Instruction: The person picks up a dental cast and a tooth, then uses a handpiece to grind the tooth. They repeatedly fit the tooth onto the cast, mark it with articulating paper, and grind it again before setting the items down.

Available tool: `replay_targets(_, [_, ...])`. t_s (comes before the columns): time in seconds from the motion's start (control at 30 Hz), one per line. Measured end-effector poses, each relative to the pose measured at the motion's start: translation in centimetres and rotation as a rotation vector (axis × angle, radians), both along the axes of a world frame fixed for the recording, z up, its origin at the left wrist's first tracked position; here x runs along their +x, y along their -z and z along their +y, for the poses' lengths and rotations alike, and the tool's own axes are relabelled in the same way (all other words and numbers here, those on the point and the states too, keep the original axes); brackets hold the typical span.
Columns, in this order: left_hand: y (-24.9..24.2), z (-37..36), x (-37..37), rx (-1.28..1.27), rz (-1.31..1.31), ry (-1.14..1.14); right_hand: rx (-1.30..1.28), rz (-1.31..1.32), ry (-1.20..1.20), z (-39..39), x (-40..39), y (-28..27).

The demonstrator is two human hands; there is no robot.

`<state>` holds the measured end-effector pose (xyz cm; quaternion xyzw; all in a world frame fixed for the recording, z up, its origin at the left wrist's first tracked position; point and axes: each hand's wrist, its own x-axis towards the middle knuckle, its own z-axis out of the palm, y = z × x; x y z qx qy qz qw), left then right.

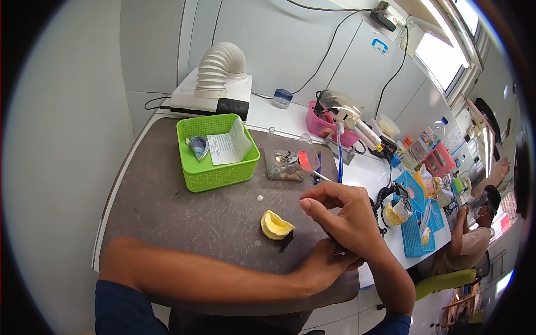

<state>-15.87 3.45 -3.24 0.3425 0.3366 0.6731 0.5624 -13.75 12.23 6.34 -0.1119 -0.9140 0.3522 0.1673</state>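
Observation:
My right hand [352,220] is raised over the right part of the brown mat, its fingers curled and the thumb close to the index finger. Below it, my left hand [326,265] reaches across from the left, closed, with its fingers mostly hidden behind the right wrist. A bit of something dark shows between the two hands; I cannot tell what it is. Left of the hands a yellow plaster dental model [276,225] lies on the mat, beside a black scrap [286,242]. A small white piece [260,197] sits just beyond the model.
A green basket [218,181] holds a paper and a mottled piece. Near it stand a clear box [285,171] of small parts and a white machine with a ribbed hose [213,70]. Rightward are a pink basket [329,131], blue baskets [413,240] and a seated person [466,240].

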Motion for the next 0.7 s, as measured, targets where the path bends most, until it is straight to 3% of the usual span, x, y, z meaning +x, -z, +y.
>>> replay_targets(0.17, [-0.6,-0.2,-0.2,-0.035,0.029,-0.001,0.131,0.040,0.004,0.2,2.9,-1.0])
replay_targets(0.23, [-1.2,-0.5,-0.2,-0.161,0.287,-0.079,0.370,-0.079,0.043,0.1,4.4,-1.4])
replay_targets(0.27, [-0.6,-0.3,0.3,-0.162,0.286,-0.074,0.368,-0.081,0.048,0.1,4.9,-1.4])
replay_targets(0.33, [0.6,0.2,1.2,0.058,-0.084,-0.128,0.385,-0.165,0.104,0.1,5.8,-1.4])
replay_targets(0.37, [1.3,0.5,1.3,0.055,-0.081,-0.121,0.420,-0.162,0.077,0.1,6.1,-1.7])
replay_targets(0.4, [1.4,0.5,0.9,0.081,-0.015,-0.070,0.419,-0.158,0.082,0.7,6.4,-1.3])
replay_targets(0.43, [1.4,0.4,0.7,0.107,0.051,-0.020,0.249,-0.133,0.014,1.8,6.7,-0.6])
replay_targets(0.47, [1.3,0.2,0.9,0.105,0.054,-0.021,0.080,-0.108,-0.057,2.7,7.0,-0.1])
replay_targets(0.53, [0.9,-0.1,1.1,0.140,0.164,-0.102,0.024,-0.104,-0.127,2.4,7.6,0.2])
replay_targets(0.63, [-0.4,-0.7,0.2,0.279,0.390,-0.195,0.570,0.421,0.085,-0.6,10.0,0.6])
replay_targets(0.67, [-0.9,-0.7,-0.4,0.269,0.391,-0.190,0.523,0.512,0.172,-1.1,11.8,1.8])
replay_targets(0.7, [-1.6,-0.5,-1.3,0.441,0.617,-0.249,0.241,0.487,0.116,-1.7,13.9,2.9])
